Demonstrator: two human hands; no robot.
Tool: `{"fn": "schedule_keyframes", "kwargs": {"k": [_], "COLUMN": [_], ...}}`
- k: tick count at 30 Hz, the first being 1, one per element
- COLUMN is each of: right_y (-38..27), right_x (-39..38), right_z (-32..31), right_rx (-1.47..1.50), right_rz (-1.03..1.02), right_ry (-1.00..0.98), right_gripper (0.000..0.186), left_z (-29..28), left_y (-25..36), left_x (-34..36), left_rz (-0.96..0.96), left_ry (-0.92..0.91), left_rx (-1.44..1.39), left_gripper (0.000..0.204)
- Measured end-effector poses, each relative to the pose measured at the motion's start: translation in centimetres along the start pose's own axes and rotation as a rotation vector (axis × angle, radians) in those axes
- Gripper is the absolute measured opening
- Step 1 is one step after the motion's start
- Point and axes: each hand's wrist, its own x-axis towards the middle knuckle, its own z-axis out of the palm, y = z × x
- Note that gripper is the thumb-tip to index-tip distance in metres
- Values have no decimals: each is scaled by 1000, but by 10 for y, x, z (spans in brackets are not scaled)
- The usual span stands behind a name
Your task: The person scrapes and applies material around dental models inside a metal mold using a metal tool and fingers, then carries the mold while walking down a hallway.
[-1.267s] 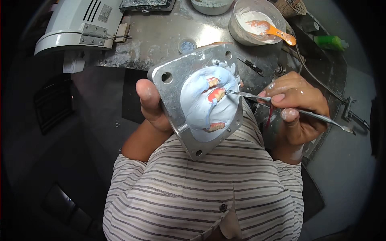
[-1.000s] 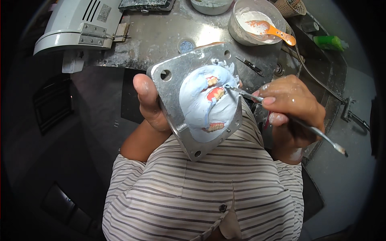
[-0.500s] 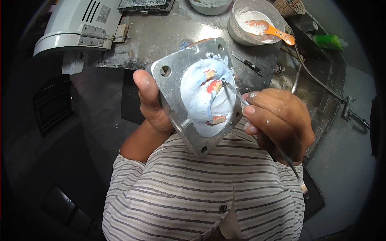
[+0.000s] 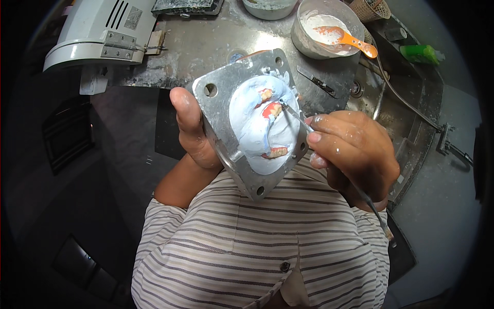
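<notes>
My left hand [image 4: 193, 126] supports a metal denture flask half [image 4: 220, 116], tilted up toward me, its thumb along the left side and its fingers hidden behind. Pale blue plaster [image 4: 247, 123] fills the round middle of the flask. Set in the plaster are denture pieces with pink gum and cream teeth: an upper one [image 4: 265, 95], a middle one [image 4: 271, 110] and a lower one [image 4: 278, 152]. My right hand [image 4: 357, 149] pinches a thin metal carving tool [image 4: 368, 200]. Its tip meets the plaster just right of the middle piece, while the broader other end points down past my wrist.
A plastic bowl [image 4: 300, 42] of white powder holds an orange scoop [image 4: 355, 43]. Another bowl [image 4: 270, 11] stands behind. On the metal worktop [image 4: 206, 38] lies a knife [image 4: 317, 82]. A white machine [image 4: 95, 36] is at left, a sink [image 4: 406, 110] with a hose at right.
The flask has shifted very slightly to the left in my left hand. My right hand and the carving tool have moved slightly left and up with it.
</notes>
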Motion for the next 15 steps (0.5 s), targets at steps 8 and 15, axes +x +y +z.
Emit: {"fn": "schedule_keyframes", "kwargs": {"k": [8,15], "right_y": [-2,8], "right_x": [1,-10], "right_z": [0,-5], "right_rx": [21,63], "right_rz": [74,141], "right_ry": [9,175], "right_gripper": [30,23], "left_z": [-3,-2], "left_y": [3,10], "left_x": [4,4], "left_rz": [-43,-86], "left_ry": [-141,48], "left_rx": [62,-93], "left_gripper": [110,118]}}
